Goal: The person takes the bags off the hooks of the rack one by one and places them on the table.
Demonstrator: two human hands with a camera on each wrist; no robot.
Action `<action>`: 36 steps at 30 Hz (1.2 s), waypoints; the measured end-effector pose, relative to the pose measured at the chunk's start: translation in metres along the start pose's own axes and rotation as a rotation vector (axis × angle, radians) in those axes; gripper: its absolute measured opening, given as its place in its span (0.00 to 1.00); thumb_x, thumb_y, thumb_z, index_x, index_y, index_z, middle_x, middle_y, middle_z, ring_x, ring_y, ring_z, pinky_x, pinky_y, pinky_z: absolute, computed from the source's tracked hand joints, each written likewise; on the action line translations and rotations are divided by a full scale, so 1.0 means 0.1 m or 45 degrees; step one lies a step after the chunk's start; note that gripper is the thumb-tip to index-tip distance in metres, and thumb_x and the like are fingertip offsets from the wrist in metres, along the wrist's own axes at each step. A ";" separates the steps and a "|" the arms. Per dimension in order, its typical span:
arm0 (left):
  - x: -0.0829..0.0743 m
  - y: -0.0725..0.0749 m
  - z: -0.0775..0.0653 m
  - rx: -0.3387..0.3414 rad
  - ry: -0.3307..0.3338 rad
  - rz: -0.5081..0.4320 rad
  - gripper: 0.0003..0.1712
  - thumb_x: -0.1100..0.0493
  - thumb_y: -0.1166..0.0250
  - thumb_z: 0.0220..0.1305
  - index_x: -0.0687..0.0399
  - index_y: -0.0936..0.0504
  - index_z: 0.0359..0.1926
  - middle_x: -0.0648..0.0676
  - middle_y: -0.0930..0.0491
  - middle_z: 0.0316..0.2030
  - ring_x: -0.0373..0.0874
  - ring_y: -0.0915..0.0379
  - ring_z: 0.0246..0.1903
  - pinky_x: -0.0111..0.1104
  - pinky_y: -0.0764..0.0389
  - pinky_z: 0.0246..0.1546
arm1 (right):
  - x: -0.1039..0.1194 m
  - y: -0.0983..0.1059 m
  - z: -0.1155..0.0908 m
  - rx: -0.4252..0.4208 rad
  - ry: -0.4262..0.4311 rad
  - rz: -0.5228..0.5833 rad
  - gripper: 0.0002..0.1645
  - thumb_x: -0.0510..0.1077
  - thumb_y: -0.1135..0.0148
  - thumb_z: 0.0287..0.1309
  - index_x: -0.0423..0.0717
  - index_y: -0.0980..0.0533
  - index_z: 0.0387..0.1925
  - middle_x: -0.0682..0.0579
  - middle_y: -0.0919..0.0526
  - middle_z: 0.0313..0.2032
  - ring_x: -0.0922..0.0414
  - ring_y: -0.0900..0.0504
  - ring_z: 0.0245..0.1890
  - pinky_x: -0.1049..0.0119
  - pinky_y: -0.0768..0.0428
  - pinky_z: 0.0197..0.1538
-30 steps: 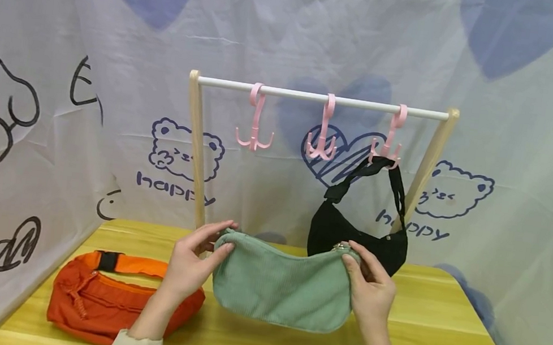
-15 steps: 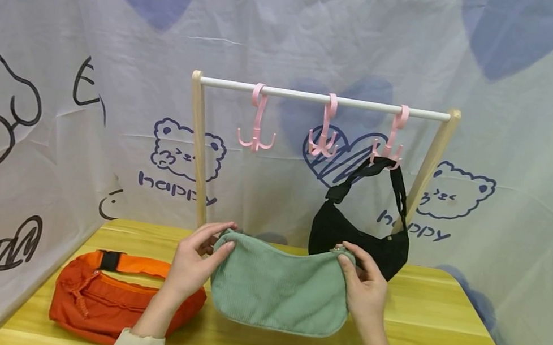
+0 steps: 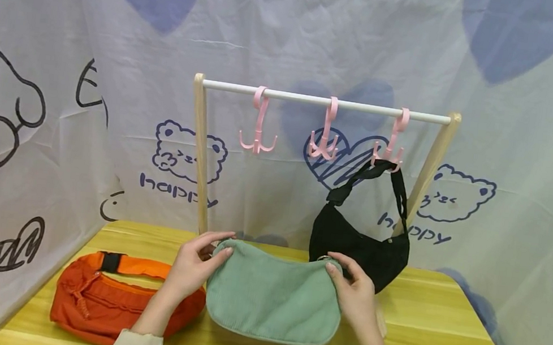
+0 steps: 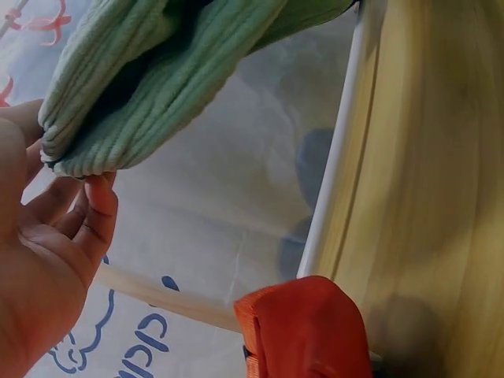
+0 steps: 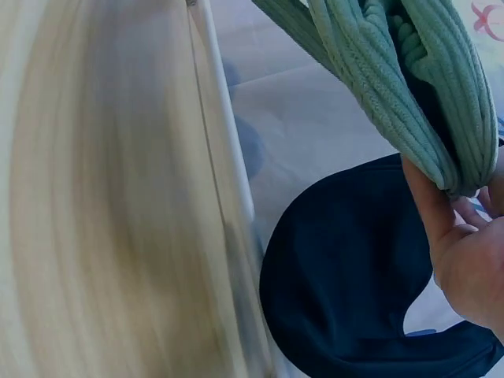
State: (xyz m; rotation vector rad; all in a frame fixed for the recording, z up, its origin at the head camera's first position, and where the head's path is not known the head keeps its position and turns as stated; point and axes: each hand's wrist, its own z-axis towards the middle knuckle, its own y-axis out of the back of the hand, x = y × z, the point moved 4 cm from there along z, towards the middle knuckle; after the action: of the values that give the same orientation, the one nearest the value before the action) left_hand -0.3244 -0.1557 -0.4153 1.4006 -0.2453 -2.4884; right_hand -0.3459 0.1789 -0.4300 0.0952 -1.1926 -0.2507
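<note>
A pale green corduroy handbag (image 3: 275,297) is held up by its two top corners, close over the table's middle. My left hand (image 3: 197,263) pinches the left corner, thumb in front and fingers behind. With the right hand (image 3: 352,292) I grip the other corner beside a small metal ring. Both wrist views show the ribbed green bag (image 4: 169,87) from its ends, with dark folds between the panels. Behind the right hand, a black shoulder bag (image 3: 360,250) hangs by its strap from a pink hook (image 3: 389,145). An orange-red waist bag (image 3: 108,301) lies by my left forearm.
A rack with a white rail (image 3: 295,96) and wooden posts stands at the back of the wooden table (image 3: 443,328). Two other pink hooks, one at left (image 3: 258,130) and one in the middle (image 3: 325,138), hang without bags. A printed cloth surrounds the table.
The green handbag has come down slightly and shifted left, both hands still on it. My right hand has moved left and down with its corner. The black and orange-red bags stay put.
</note>
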 end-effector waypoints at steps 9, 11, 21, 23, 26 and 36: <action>0.20 -0.04 -0.01 0.096 0.184 0.157 0.20 0.60 0.28 0.68 0.49 0.14 0.60 0.57 0.17 0.57 0.42 0.25 0.28 0.29 0.23 0.26 | -0.19 -0.05 0.02 0.062 -0.096 -0.233 0.15 0.46 0.32 0.70 0.49 0.15 0.55 0.49 0.13 0.53 0.56 0.18 0.53 0.68 0.21 0.54; 0.22 -0.06 -0.02 0.113 0.211 0.163 0.20 0.60 0.28 0.68 0.48 0.14 0.60 0.58 0.17 0.57 0.42 0.25 0.28 0.30 0.23 0.26 | -0.23 -0.06 0.02 0.088 -0.127 -0.262 0.15 0.47 0.32 0.70 0.51 0.15 0.56 0.49 0.13 0.54 0.54 0.18 0.56 0.62 0.22 0.57; 0.41 -0.10 -0.04 0.169 0.335 0.214 0.18 0.61 0.29 0.68 0.47 0.13 0.58 0.54 0.16 0.56 0.43 0.25 0.28 0.31 0.22 0.26 | -0.38 -0.11 0.00 0.188 -0.157 -0.247 0.15 0.43 0.32 0.70 0.46 0.15 0.55 0.47 0.14 0.53 0.52 0.19 0.54 0.60 0.22 0.57; 0.45 -0.11 -0.04 0.170 0.342 0.207 0.18 0.61 0.29 0.68 0.47 0.13 0.58 0.54 0.16 0.56 0.42 0.24 0.30 0.31 0.20 0.28 | -0.40 -0.12 -0.01 0.200 -0.172 -0.240 0.15 0.43 0.32 0.70 0.45 0.16 0.55 0.47 0.14 0.53 0.52 0.20 0.54 0.59 0.23 0.58; 0.49 -0.12 -0.06 0.171 0.346 0.194 0.18 0.61 0.29 0.68 0.48 0.13 0.58 0.55 0.16 0.56 0.42 0.22 0.31 0.31 0.19 0.30 | -0.43 -0.12 -0.02 0.214 -0.189 -0.230 0.16 0.42 0.32 0.69 0.44 0.16 0.56 0.46 0.14 0.54 0.51 0.20 0.56 0.58 0.23 0.59; 0.57 -0.14 -0.08 0.168 0.349 0.187 0.17 0.62 0.29 0.68 0.49 0.12 0.57 0.57 0.15 0.55 0.45 0.15 0.40 0.35 0.14 0.39 | -0.51 -0.14 -0.01 0.272 -0.213 -0.195 0.16 0.37 0.32 0.68 0.42 0.16 0.56 0.46 0.13 0.52 0.52 0.19 0.54 0.63 0.22 0.57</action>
State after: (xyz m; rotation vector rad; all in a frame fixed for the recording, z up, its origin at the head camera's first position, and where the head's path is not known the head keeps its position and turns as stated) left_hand -0.3475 -0.1603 -0.4695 1.6895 -0.4433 -2.1670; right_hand -0.3644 0.1775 -0.4801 0.3588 -1.3786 -0.2683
